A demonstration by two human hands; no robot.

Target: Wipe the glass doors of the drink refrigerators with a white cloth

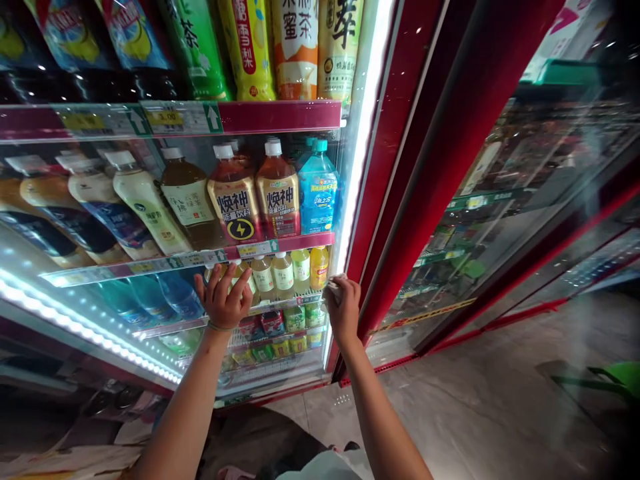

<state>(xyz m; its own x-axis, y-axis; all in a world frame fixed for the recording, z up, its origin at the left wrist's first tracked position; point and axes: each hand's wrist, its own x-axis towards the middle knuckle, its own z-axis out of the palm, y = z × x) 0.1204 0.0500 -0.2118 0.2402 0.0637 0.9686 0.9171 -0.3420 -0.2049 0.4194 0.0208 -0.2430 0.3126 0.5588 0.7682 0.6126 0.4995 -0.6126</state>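
Observation:
My left hand (226, 303), fingers spread, is raised at the edge of the middle shelf (180, 262), in front of several small bottles on the tier below. I cannot tell whether its fingertips touch the shelf. At the right side of the fridge, my right hand (346, 310) is closed around a crumpled whitish cloth (333, 288). It is close to the red door frame (367, 287), beside a small yellow bottle (319, 267). Above the hands stand two brown energy drink bottles (279, 200) and a blue bottle (320, 193).
Large bottles fill the top tier above a maroon shelf strip (280, 117) with price tags. Bright light strips (364, 120) run along the fridge sides. A glass door (450, 247) with reflections stands to the right, over a grey tiled floor (475, 400). A green chair (620, 380) is at the far right.

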